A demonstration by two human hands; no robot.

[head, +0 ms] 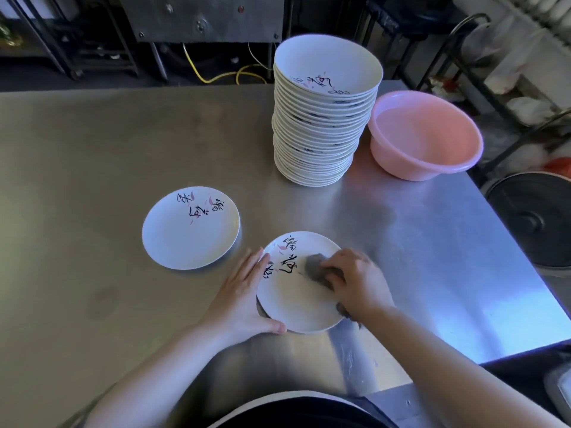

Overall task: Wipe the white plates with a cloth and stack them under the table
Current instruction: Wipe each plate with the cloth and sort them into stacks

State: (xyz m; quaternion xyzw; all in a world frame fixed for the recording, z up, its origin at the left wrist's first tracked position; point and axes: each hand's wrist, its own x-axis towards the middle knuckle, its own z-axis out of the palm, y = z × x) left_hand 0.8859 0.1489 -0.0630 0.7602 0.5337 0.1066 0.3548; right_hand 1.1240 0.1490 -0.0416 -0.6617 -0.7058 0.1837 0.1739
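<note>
Left hand (239, 299): fingers curled, grasping near plate (296, 296) rim at 9 o'clock
Right hand (355, 281): clenched on grey cloth (315, 265), pressing plate
Second plate (190, 227): 11 o'clock, apart
Plate stack (321, 118): 1 o'clock, beside pink basin (425, 135)

A steel table (123, 168) fills most of the view, and soft blue light is reflected along its right side. Behind it a grey metal panel (204, 17) with bolts is seen, with a yellow cable (216, 77) trailing over the dark floor below. On the right, a black lidded bin (534, 217) and a dark wire rack (463, 50) are set beside the table.
</note>
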